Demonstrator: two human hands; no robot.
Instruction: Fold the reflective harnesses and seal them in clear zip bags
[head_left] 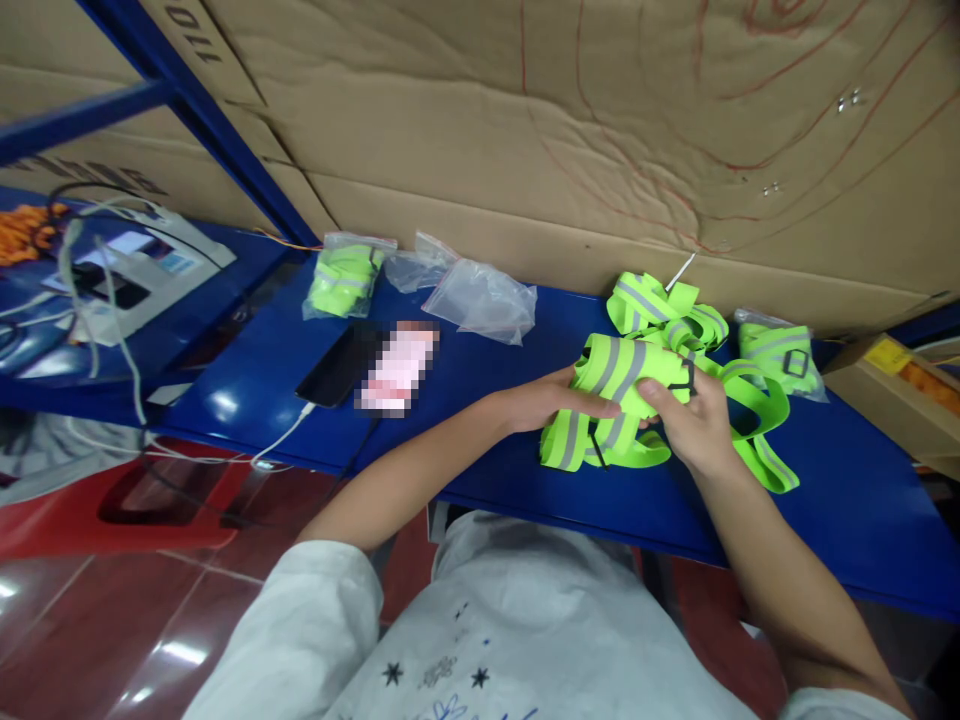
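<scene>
Both of my hands grip a neon-yellow reflective strap (611,365) with grey stripes, gathered in flat folds above the blue table. My left hand (551,398) pinches its left side, thumb laid across the front and fingers behind. On the right side, my right hand (694,415) presses its thumb on the folds, close to a black buckle (684,375). Loose strap loops hang below and to the right of my hands. Just beyond lies a heap of more reflective straps (649,300). A bagged strap (784,355) rests at the back right.
The blue table (480,430) ends at a cardboard wall (450,150). Clear plastic bags (484,300) and another bagged strap (341,280) lie at the back left. Nearer are a black phone (334,368) and a blurred-out screen (397,368). A cardboard box (885,400) stands far right.
</scene>
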